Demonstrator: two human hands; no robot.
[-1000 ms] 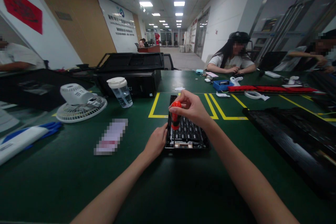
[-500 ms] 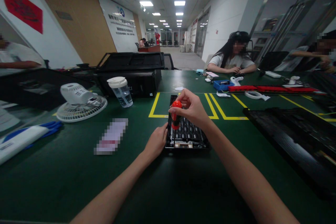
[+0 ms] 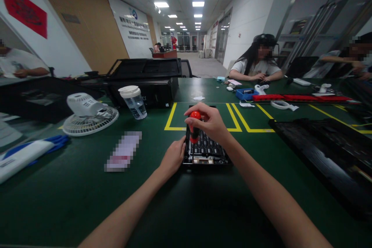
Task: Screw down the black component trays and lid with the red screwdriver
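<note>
One red-and-black screwdriver, gripped by the right hand, is best held upright over the black casing, which is gripped on the tabletop by the left hand.

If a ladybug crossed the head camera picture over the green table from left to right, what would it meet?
Long white packet → white fan → lidded cup → left hand → red-handled screwdriver → blue tray → white ring.
</note>
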